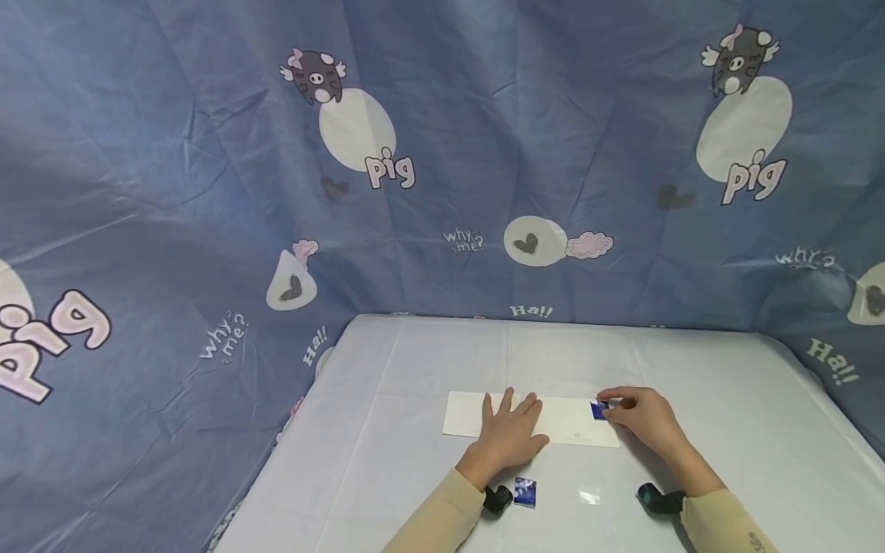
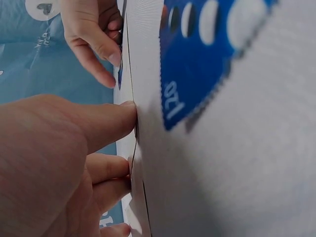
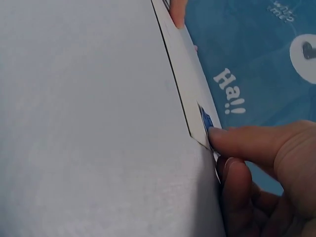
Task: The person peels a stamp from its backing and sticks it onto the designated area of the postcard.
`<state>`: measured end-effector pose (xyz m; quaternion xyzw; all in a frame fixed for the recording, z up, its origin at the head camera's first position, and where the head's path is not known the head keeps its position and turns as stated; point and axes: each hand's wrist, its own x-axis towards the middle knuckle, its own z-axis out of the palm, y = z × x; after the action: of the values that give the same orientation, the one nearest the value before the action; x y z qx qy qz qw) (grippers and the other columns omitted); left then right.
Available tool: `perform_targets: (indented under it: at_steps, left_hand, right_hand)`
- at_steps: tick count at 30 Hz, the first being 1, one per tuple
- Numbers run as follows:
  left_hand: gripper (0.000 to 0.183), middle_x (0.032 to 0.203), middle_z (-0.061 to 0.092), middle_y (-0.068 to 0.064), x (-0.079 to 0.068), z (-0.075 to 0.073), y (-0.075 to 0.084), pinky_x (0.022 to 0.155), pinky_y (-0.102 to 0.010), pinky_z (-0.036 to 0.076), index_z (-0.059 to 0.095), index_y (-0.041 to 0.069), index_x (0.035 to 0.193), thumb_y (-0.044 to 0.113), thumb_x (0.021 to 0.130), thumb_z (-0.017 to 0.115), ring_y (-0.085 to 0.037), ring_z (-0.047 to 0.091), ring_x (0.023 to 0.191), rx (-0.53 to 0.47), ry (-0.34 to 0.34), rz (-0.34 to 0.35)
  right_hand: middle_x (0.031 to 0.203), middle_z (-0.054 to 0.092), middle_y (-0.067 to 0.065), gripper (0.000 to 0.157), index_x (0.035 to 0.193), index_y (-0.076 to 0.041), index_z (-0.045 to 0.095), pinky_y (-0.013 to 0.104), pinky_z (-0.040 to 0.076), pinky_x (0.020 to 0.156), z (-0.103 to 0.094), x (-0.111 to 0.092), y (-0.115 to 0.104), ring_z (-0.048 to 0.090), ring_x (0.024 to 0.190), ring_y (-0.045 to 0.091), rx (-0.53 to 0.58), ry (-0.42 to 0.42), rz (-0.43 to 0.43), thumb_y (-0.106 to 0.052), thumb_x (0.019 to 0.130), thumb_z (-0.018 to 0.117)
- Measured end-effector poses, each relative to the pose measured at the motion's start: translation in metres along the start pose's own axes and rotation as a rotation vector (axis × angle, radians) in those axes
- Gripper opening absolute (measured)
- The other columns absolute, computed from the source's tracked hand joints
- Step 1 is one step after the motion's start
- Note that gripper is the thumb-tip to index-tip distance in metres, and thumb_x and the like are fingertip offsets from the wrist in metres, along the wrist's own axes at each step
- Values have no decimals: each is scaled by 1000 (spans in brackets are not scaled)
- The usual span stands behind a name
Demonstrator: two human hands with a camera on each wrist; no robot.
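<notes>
A long white envelope [image 1: 567, 422] lies flat on the table. My left hand [image 1: 508, 434] rests on it with fingers spread, left of its middle. At the envelope's upper right corner is a small blue postage stamp [image 1: 598, 409]; my right hand [image 1: 646, 418] pinches its right side between thumb and forefinger. The right wrist view shows the thumb at the edge of this stamp [image 3: 206, 119], partly covering it. Nearer to me, below the left hand, lies another blue stamp [image 1: 525, 491]. Its toothed edge and printed moon shapes show close up in the left wrist view.
A small clear, shiny piece [image 1: 589, 496] lies on the white table [image 1: 415, 361] between the forearms. Dark wrist cameras sit under the left wrist [image 1: 498, 499] and beside the right wrist [image 1: 657, 499]. Blue printed cloth [image 1: 442, 184] hangs behind the table.
</notes>
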<state>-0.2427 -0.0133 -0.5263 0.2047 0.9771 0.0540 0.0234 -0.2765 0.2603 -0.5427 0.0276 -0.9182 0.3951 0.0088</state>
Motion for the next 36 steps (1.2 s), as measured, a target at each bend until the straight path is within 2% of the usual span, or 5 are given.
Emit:
perform_targets:
  at_steps: [6,17,23,27,36]
  left_hand:
    - [63,160,35,7,-3,-2,0,115,-65,15,43,23,154,54,99,52,-33,22,150,-18,5,3]
    - [64,161,34,8,-2,1,-1,116,-64,13,42,24,154,56,99,51,-31,21,151,-19,0,0]
    - [64,160,36,7,-2,0,-3,115,-65,16,44,23,154,55,99,52,-33,23,150,-13,14,9]
    - [63,159,37,5,-5,0,-4,114,-66,17,45,22,153,53,99,54,-34,25,149,-14,12,9]
    - [63,159,39,3,-2,0,0,114,-67,16,46,19,152,51,98,56,-35,26,149,-40,26,29]
  right_hand:
    - [108,74,10,19,104,-15,81,34,47,67,-2,-3,-2,62,89,26,-45,-20,-17,-18,85,79]
    - [112,73,15,21,107,-20,81,52,52,80,-9,-10,-6,66,103,36,-157,-52,-67,-23,87,78]
    - [83,64,9,41,128,-13,70,31,47,59,-16,-7,8,56,69,20,48,-134,-73,-25,90,77]
    - [84,62,10,45,136,-4,61,29,51,57,-22,-10,12,57,69,21,206,-164,-78,-20,96,70]
    - [132,62,17,38,130,-5,66,63,46,94,-28,-35,-13,58,119,43,-255,22,-300,-13,94,69]
